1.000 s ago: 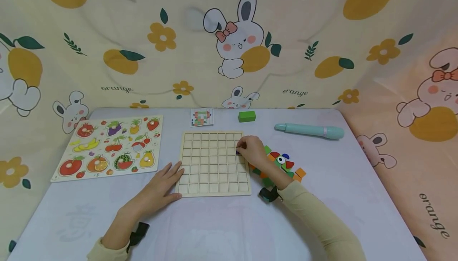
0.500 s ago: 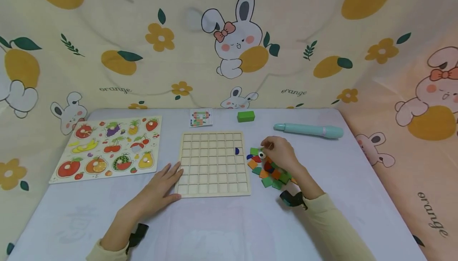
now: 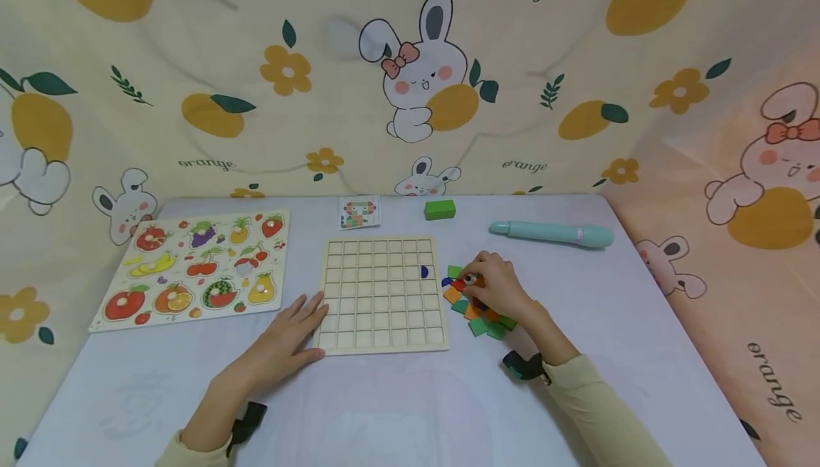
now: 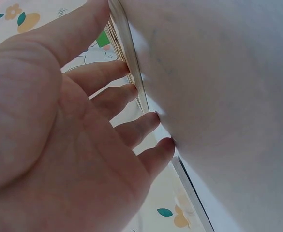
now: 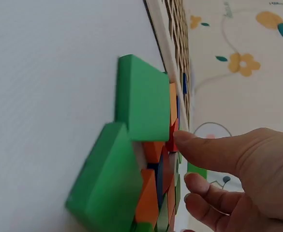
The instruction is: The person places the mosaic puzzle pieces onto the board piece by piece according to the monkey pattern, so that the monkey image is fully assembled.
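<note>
Reaching over the pile of coloured tiles point(image 3: 477, 327) just right of the wooden grid board point(image 3: 381, 303), the right hand point(image 3: 501, 286) points its fingers down and toward that board. The thumb tip point(image 5: 186, 138) meets a red piece point(image 5: 172, 137) at the pile's board-side end; two curled fingers show apart from the thumb, and I cannot tell whether any piece is pinched between thumb and forefinger. A black-and-white eye piece point(image 3: 470, 279) peeks out at the fingertips. Other pieces, green, orange and blue, lie under and around this hand, the blue piece point(image 3: 446, 282) closest to the board's right edge.

On the board itself, a blue half-circle point(image 3: 425, 272) sits in the rightmost column, toward the far edge. The left hand point(image 3: 285, 335) rests at the board's left edge, fingers spread and fairly straight, thumb by the near left corner.

Left of the board lies a fruit puzzle point(image 3: 221, 268); beyond its far edge are a printed pattern card point(image 3: 359, 212) and a green block point(image 3: 440, 209). A turquoise pen-shaped object point(image 3: 551, 233) lies on the desk point(image 3: 384, 410), beyond and right of the board.
</note>
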A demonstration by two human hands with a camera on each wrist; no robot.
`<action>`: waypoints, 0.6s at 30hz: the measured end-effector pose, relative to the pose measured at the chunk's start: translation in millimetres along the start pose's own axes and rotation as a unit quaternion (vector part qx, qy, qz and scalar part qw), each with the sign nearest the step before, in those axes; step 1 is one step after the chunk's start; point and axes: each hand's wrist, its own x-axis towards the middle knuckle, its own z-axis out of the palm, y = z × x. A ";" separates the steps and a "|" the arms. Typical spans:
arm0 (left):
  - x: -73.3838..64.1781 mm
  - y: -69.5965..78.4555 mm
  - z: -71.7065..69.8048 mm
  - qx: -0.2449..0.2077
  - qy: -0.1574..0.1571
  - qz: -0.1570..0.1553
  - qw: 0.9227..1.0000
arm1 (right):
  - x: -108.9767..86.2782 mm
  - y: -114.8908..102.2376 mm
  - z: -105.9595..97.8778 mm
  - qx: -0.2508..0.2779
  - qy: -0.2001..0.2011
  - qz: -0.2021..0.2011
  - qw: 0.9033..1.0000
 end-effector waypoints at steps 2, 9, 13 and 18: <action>0.5 0.2 -0.6 0.000 -0.004 -0.004 1.000 | 2.5 0.1 -1.2 -0.002 0.008 0.012 1.000; 1.7 1.6 1.1 0.012 -0.007 -0.010 1.000 | -0.8 18.4 -18.3 0.000 0.033 0.080 0.996; 1.3 2.5 0.6 0.016 -0.006 -0.011 1.000 | -3.6 25.8 -24.3 0.018 -0.001 0.092 0.996; 2.0 3.0 0.2 0.016 -0.005 -0.006 1.000 | -2.1 25.8 -27.0 0.029 -0.036 0.098 0.994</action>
